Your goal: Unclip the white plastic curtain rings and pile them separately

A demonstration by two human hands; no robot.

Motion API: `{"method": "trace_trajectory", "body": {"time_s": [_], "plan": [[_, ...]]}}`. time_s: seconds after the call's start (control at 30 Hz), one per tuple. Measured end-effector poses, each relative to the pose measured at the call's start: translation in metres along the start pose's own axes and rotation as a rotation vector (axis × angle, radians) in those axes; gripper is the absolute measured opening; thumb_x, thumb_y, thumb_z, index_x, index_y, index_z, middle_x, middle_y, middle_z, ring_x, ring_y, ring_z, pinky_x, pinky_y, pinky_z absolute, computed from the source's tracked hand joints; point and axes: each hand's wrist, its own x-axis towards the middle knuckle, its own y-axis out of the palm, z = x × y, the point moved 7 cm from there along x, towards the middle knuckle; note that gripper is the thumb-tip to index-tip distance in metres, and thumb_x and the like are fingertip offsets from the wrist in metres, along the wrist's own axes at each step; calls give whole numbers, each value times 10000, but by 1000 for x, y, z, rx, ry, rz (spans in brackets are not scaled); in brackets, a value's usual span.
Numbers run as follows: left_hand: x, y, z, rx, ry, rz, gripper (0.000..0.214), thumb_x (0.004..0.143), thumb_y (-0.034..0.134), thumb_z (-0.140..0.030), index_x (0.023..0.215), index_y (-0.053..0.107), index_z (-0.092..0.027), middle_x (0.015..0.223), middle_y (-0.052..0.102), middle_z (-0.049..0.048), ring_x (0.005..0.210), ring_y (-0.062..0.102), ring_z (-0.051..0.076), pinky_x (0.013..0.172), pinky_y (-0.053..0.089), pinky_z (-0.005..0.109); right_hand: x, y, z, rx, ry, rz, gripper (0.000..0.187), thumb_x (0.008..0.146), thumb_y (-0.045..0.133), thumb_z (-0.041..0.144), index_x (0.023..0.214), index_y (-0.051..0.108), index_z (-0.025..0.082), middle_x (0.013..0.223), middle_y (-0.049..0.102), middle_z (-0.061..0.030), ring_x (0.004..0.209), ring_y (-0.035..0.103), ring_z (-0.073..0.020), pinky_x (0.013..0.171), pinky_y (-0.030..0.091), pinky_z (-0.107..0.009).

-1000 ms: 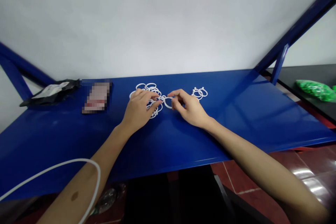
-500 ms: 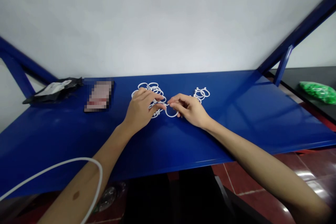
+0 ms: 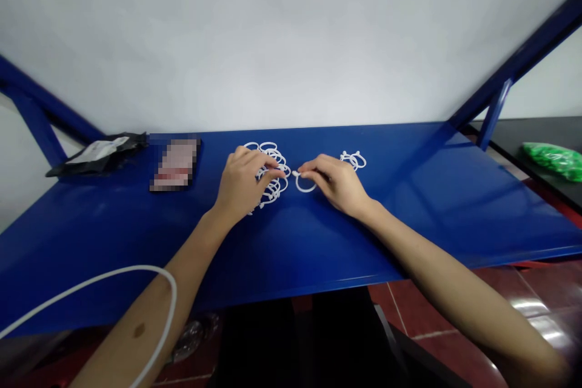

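Note:
White open rings with small ball ends, shaped like shower curtain rings, lie on the blue table (image 3: 273,260). My left hand (image 3: 245,179) is at the left pile of rings (image 3: 271,196), partly covering it. Its thumb and index finger come close together on a ring at the pile's right side. My right hand (image 3: 336,182) pinches a single white ring (image 3: 306,190) near its ball end, just right of the pile and apart from it. Behind the right hand lies a smaller group of rings (image 3: 358,160), partly hidden.
At the back left lie a black plastic package (image 3: 104,154) with a white label and a flat blurred-out object (image 3: 175,163). A white cable (image 3: 91,279) loops over my left forearm. Green packaging (image 3: 552,157) lies on a dark surface (image 3: 509,133) at the right.
My hands have drawn slightly apart. The ring in my right hand, earlier between both hands, now shows a gap from the left fingers. The left fingertips have risen slightly over the pile.

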Motion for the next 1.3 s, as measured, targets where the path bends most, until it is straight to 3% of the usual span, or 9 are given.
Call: {"method": "trace_trajectory", "body": {"time_s": [0.07,0.17,0.27,0.47,0.57,0.73,0.87,1.1,1.3], "plan": [[2,-5,5,-36,-12,48,139,935,638,-376,889,672,-250,886,729,20,903,577,230,817,450,395,1,-11,-13,-119,36,-52,202,999,537,284,1001,718,194,970,714,-76,859,661,-193,804,521,-353],[-1,-1,4,-124,38,256,122,897,673,-374,944,680,-261,924,719,11,946,581,225,848,468,390,-1,-27,-39,-282,122,-119,225,979,557,294,974,755,188,978,671,-97,779,622,-191,730,523,-364],[-7,7,0,-129,91,422,219,809,763,-432,954,694,-283,937,707,0,963,560,238,906,457,418,-3,-33,-58,-422,182,-104,257,976,542,277,1007,777,179,980,660,-117,796,605,-215,731,527,-398],[-11,16,1,-95,88,498,187,785,789,-394,930,718,-300,840,687,-9,917,553,243,923,439,446,-3,-33,-52,-584,167,-115,287,988,513,275,1095,764,188,976,670,-143,926,523,-293,787,509,-473],[-8,11,-2,-132,82,466,127,830,752,-363,935,719,-299,831,686,-15,911,571,226,926,446,431,-2,-26,-36,-528,85,-101,288,1002,498,291,1128,742,204,998,665,-131,943,518,-285,834,503,-474],[2,-10,-12,-190,55,264,115,905,680,-368,920,705,-257,871,716,5,930,586,216,900,480,405,-3,-1,-1,-284,-47,20,286,1015,505,300,1230,665,200,1114,658,-110,1010,563,-246,927,498,-435],[6,-20,-14,-247,-8,147,153,910,674,-395,920,717,-249,892,722,15,939,609,205,862,514,366,-4,15,17,-53,-76,46,285,1001,549,299,1259,618,201,1195,656,-104,1086,589,-229,937,511,-412],[3,-14,-8,-441,-134,124,175,899,690,-414,920,732,-246,889,720,10,844,649,160,816,532,305,-3,25,9,172,28,21,153,985,578,248,1093,658,174,938,723,-39,793,647,-142,737,528,-291],[1,-9,-3,-445,-183,129,198,935,622,-344,1085,707,-246,991,731,22,885,667,157,809,541,299,-4,24,1,330,144,-32,135,958,615,279,1057,655,195,888,727,-18,775,677,-132,714,541,-278]]}}
